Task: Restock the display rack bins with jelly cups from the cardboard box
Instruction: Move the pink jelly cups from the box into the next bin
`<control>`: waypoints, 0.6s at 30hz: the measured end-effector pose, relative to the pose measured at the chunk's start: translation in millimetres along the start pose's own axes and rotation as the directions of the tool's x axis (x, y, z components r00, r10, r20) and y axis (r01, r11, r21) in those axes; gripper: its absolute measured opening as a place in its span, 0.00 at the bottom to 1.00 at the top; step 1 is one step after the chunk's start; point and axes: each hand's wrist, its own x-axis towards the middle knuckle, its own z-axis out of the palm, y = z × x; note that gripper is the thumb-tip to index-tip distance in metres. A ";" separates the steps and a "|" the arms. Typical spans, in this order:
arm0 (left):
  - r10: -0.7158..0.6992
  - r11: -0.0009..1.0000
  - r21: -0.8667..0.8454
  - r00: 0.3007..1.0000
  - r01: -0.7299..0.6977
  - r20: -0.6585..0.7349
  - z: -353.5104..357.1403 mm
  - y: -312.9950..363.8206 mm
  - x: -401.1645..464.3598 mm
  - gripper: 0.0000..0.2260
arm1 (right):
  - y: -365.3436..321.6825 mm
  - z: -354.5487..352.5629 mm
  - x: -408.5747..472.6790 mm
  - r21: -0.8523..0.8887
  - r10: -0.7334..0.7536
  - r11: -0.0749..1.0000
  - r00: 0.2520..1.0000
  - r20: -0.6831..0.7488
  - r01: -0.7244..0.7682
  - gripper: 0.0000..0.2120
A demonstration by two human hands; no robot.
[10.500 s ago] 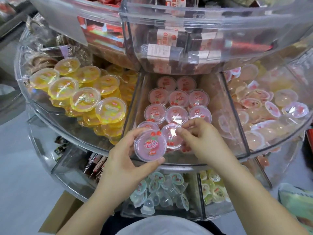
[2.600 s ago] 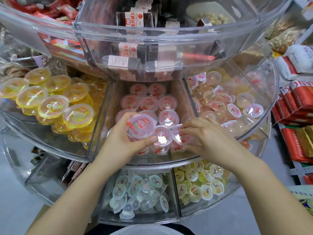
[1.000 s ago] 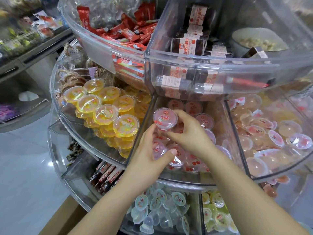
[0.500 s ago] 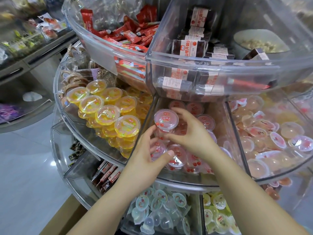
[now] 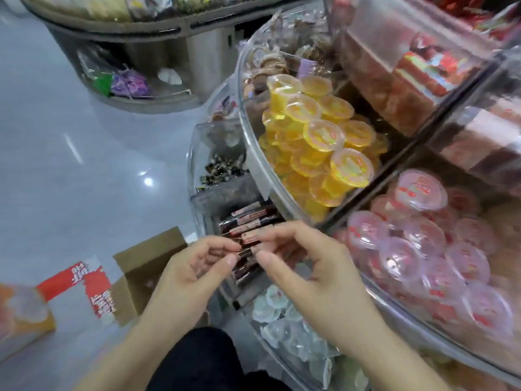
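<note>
- Head view, lower left: cardboard box [image 5: 146, 266] sat open on the floor, contents hidden.
- Centre: left hand [image 5: 194, 275] and right hand [image 5: 315, 275] hung loosely curled, grasping nothing.
- Right: pink jelly cups [image 5: 420, 246] nearly filled their bin [image 5: 417, 331]; restocking looked mostly done.

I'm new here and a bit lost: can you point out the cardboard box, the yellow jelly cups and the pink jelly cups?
cardboard box [image 5: 146, 259]: head view, on its brown open flap.
yellow jelly cups [image 5: 324, 135]: head view, on one cup's lid.
pink jelly cups [image 5: 420, 191]: head view, on the top cup's lid.
</note>
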 end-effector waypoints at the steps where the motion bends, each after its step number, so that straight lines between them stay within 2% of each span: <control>1: -0.046 0.999 -0.018 0.998 0.045 -0.051 -17.4 -13.9 -1.1 0.05 | 7.7 25.0 7.3 -0.007 0.037 0.999 0.993 0.108 -0.036 0.05; 3: -0.161 0.987 -0.041 0.978 0.157 -0.133 -53.3 -48.7 -0.8 0.09 | 32.7 77.3 19.7 -0.017 0.175 0.984 0.931 0.321 -0.179 0.07; 5: -0.279 0.960 -0.059 0.939 0.273 -0.202 -90.7 -89.4 3.2 0.11 | 69.9 131.7 30.8 -0.060 0.339 0.933 0.810 0.478 -0.355 0.06; 8: -0.434 0.899 -0.086 0.847 0.430 -0.308 -140.6 -165.7 8.5 0.07 | 139.1 211.4 40.1 -0.216 0.568 0.808 0.626 0.535 -0.548 0.02; 11: -0.604 0.792 -0.159 0.717 0.590 -0.348 -179.4 -256.8 17.7 0.04 | 210.2 289.1 54.0 -0.352 0.689 0.709 0.490 0.534 -0.611 0.04; 14: -0.736 0.671 -0.198 0.610 0.714 -0.294 -200.7 -349.6 41.0 0.04 | 290.4 359.4 80.0 -0.440 0.745 0.663 0.472 0.472 -0.606 0.03; 16: -0.787 0.609 -0.215 0.549 0.764 -0.281 -209.5 -412.6 63.8 0.06 | 351.3 401.2 99.7 -0.468 0.789 0.615 0.487 0.376 -0.635 0.07; 18: -0.811 0.573 -0.196 0.517 0.796 -0.273 -214.6 -477.9 92.6 0.08 | 413.1 437.4 116.3 -0.504 0.823 0.566 0.479 0.304 -0.653 0.10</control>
